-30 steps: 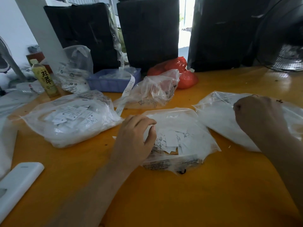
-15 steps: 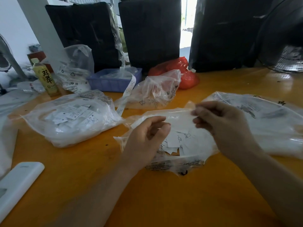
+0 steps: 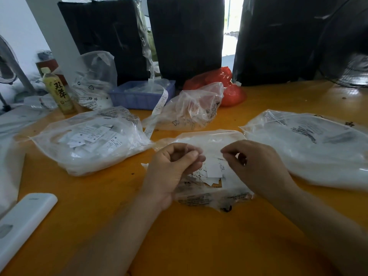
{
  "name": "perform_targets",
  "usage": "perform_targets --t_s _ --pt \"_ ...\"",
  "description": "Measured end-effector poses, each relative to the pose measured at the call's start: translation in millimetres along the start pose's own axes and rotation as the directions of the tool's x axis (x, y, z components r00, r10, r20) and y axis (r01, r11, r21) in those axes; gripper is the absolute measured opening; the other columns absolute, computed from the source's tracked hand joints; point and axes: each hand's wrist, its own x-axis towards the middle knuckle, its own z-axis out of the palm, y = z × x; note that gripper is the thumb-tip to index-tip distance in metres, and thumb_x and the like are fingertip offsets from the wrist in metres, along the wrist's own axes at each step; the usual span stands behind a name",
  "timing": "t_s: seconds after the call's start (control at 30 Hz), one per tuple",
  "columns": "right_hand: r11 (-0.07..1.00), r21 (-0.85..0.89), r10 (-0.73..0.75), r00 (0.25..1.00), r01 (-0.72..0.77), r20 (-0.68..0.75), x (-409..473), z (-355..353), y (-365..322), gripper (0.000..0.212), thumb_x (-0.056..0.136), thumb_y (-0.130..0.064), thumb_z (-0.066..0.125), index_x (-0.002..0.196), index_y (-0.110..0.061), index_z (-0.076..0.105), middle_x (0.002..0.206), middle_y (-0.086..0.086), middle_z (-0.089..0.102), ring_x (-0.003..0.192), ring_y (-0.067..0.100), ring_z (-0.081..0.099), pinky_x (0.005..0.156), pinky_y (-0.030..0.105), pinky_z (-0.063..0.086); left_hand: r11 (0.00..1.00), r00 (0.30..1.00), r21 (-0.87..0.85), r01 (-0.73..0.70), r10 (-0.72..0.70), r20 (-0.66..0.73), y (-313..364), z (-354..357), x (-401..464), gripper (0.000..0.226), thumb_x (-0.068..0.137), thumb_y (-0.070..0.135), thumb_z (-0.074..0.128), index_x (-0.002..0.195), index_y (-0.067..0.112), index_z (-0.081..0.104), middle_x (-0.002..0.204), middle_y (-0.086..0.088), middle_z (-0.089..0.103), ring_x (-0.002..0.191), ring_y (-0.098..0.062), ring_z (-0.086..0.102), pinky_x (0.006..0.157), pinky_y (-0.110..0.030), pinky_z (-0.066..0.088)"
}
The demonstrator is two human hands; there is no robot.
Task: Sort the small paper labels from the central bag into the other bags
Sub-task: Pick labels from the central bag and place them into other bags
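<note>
Central bag [image 3: 211, 140] of paper labels [image 3: 214, 170] on orange table [image 3: 199, 246], left hand [image 3: 173, 170] and right hand [image 3: 256, 166] each pinching its clear plastic, sorted bags left [image 3: 89, 144] and right [image 3: 310, 146]

On the table [image 3: 199, 246], the central bag [image 3: 211, 188] lies between two fuller bags — left bag [image 3: 89, 144], right bag [image 3: 310, 148] — with a tray [image 3: 139, 96] behind.

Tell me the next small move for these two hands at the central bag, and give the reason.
Probably pull the bag's mouth wider, then reach in for one label. The left hand and right hand each pinch the clear film of the central bag at its opening, and the loose paper labels lie inside between them, not yet picked.
</note>
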Motion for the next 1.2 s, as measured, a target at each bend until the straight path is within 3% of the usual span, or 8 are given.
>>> perform_targets --t_s 0.13,0.27,0.4,0.6,0.73,0.9,1.07,1.2 --pt "0.935 -0.293 -0.093 0.935 0.201 0.344 -0.6 14.0 3.4 0.049 0.093 -0.061 0.057 0.136 -0.037 0.061 0.132 -0.011 0.06 0.116 0.012 0.044 0.094 0.031 0.042 0.997 0.999 -0.074 0.029 -0.028 0.021 -0.3 0.6 -0.4 0.023 0.087 -0.001 0.074 0.108 0.01 0.077 0.108 -0.02 0.079 0.1 -0.032 0.079 0.075 -0.021 0.062" --pt "0.908 -0.34 -0.152 0.949 0.245 0.278 -0.2 17.7 0.0 0.031 0.099 -0.048 0.054 0.121 -0.034 0.072 0.119 -0.008 0.062 0.107 0.014 0.046 0.087 0.028 0.044 0.996 0.998 -0.077 0.042 -0.039 0.041 0.2 3.3 -1.9 0.017 0.08 0.022 0.08 0.095 0.015 0.084 0.108 -0.019 0.079 0.101 -0.033 0.079 0.077 -0.022 0.063" --pt "0.998 0.05 0.041 0.999 -0.041 -0.01 -0.4 13.1 -2.0 0.007 0.097 -0.03 0.062 0.092 -0.033 0.066 0.088 -0.019 0.063 0.081 0.0 0.059 0.068 0.013 0.05 0.997 0.998 -0.04 0.06 -0.059 0.031 1.4 1.6 -1.4 0.023 0.083 0.029 0.076 0.098 0.014 0.084 0.111 -0.013 0.08 0.105 -0.027 0.078 0.076 -0.027 0.064" --pt "0.608 0.704 0.472 0.88 -0.367 0.052 1.6 -2.3 1.0 0.008 0.1 -0.019 0.064 0.095 -0.015 0.069 0.074 0.003 0.075 0.069 0.019 0.074 0.071 0.035 0.062 0.994 0.996 -0.064 0.086 -0.086 0.008 2.7 0.6 -1.2 0.019 0.08 0.021 0.077 0.094 0.01 0.085 0.109 -0.015 0.081 0.101 -0.025 0.079 0.073 -0.019 0.062" --pt "0.473 0.802 0.502 0.859 -0.365 0.096 1.8 -7.3 -0.1 0.006 0.094 -0.006 0.069 0.1 -0.006 0.068 0.081 0.013 0.076 0.077 0.026 0.076 0.077 0.036 0.064 0.99 0.994 -0.099 0.103 -0.101 0.029 1.6 1.1 -1.4 0.023 0.08 0.017 0.077 0.1 0.008 0.083 0.109 -0.019 0.08 0.101 -0.028 0.079 0.076 -0.021 0.062" --pt "0.587 0.742 0.432 0.9 -0.324 0.051 -0.1 -9.1 -2.3 0.005 0.09 -0.023 0.075 0.096 -0.023 0.075 0.09 0.005 0.076 0.079 0.016 0.072 0.07 0.022 0.06 0.99 0.992 -0.082 0.111 -0.106 0.069 0.4 1.9 -1.6 0.024 0.079 0.02 0.077 0.1 0.01 0.084 0.111 -0.019 0.079 0.105 -0.029 0.078 0.081 -0.024 0.063" --pt "0.464 0.843 0.396 0.915 -0.273 0.078 0.8 -9.4 -6.8 0.017 0.101 -0.025 0.061 0.105 -0.01 0.068 0.107 0.003 0.077 0.102 0.02 0.073 0.094 0.041 0.058 0.993 0.989 -0.038 0.111 -0.107 0.098 0.6 1.5 -1.9 0.023 0.082 0.02 0.077 0.103 0.013 0.084 0.113 -0.016 0.08 0.107 -0.028 0.078 0.081 -0.024 0.062" --pt "0.551 0.808 0.295 0.954 -0.21 0.047 -1.4 -7.6 -6.6 0.009 0.097 -0.007 0.065 0.096 -0.009 0.057 0.098 0.005 0.079 0.09 0.017 0.075 0.076 0.032 0.062 0.993 0.986 -0.028 0.114 -0.11 0.122 0.3 1.7 -2.4 0.026 0.081 0.017 0.079 0.105 0.011 0.083 0.113 -0.016 0.079 0.108 -0.027 0.077 0.084 -0.023 0.061"
